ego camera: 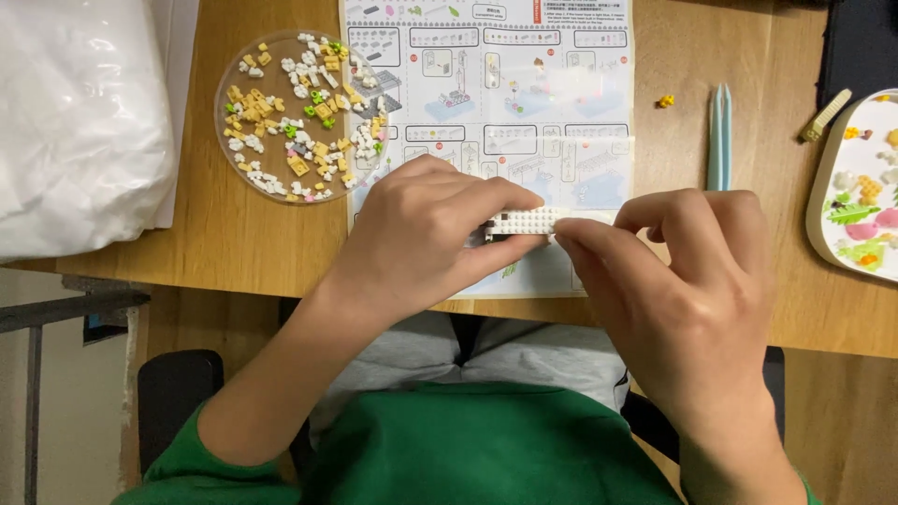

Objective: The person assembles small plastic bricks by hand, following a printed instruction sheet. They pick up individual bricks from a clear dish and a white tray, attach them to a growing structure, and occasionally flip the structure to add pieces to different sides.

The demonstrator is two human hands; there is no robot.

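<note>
Pinch the white brick strip (524,223) firmly in your left hand (421,234); your right hand (673,281), closed fingertips at its three-o'clock end, presses squarely.

Our left hand (421,238) and right hand (673,281) meet at mid-frame, fingers curled and pinched toward each other, both forearms angling up from below.
</note>
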